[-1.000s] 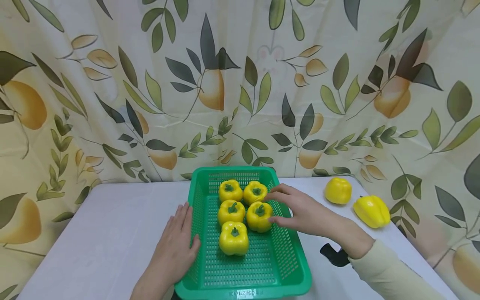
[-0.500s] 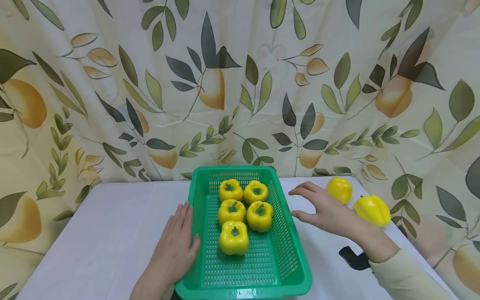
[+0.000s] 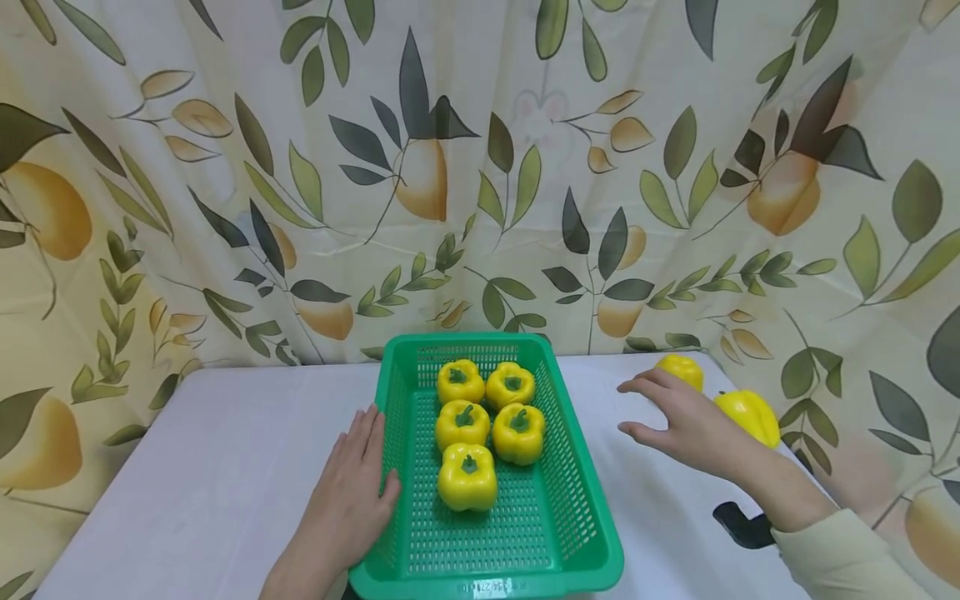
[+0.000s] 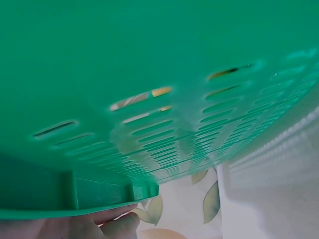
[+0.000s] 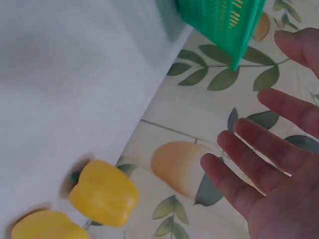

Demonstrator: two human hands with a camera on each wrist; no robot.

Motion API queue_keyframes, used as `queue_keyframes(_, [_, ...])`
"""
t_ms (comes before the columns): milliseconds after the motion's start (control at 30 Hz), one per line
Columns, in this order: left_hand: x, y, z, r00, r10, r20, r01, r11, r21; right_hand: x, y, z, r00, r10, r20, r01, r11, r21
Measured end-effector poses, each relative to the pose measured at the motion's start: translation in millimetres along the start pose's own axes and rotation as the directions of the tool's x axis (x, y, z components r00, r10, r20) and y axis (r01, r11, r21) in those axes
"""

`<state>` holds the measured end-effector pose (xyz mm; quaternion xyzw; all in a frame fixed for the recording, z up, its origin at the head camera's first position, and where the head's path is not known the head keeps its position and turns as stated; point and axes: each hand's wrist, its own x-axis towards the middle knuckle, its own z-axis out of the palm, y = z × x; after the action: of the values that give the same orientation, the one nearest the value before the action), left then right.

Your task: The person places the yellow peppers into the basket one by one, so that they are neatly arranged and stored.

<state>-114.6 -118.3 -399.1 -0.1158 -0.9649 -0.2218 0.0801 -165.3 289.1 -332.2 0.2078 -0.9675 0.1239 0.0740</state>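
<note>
Five glossy yellow bell peppers [image 3: 462,423] with plump lobes and dark green stems stood stem-up inside a rectangular green plastic mesh basket [image 3: 420,586], grouped toward its far half and middle. Two more yellow bell peppers [image 3: 748,417] sat outside it, on the white-covered table [image 3: 247,433] to the right. The left hand [image 3: 348,492] rested with straightened fingers along the basket's left rim, gripping nothing. The right hand [image 3: 693,429] held nothing either; its fingers were parted from the thumb, and in the head view it partly covered the two loose peppers.

The right wrist view showed what the head view hid: the palm side with fingers spread, and a small green stem at the edge of one loose pepper. Only the left wrist view gave the basket's slotted outer wall, seen from below the rim.
</note>
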Motion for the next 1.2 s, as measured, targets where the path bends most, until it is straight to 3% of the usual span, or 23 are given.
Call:
queue_keyframes(633, [-0.6, 0.6, -1.0, 1.0, -0.012, 0.014, 0.012, 1.0, -0.004, -16.1, 48, 6, 0.99, 0.14, -0.022, -0.142, 0.984, -0.11])
queue_keyframes(967, [0.4, 1.1, -1.5, 0.999, -0.024, 0.033, 0.024, 1.0, -0.008, -22.6, 75, 12, 0.972, 0.228, -0.055, -0.234, 0.952, -0.198])
queue_keyframes(1200, [1.1, 1.2, -1.1, 1.0, -0.016, 0.02, 0.016, 1.0, -0.012, -26.1, 93, 15, 0.957, 0.281, -0.069, -0.289, 0.936, -0.201])
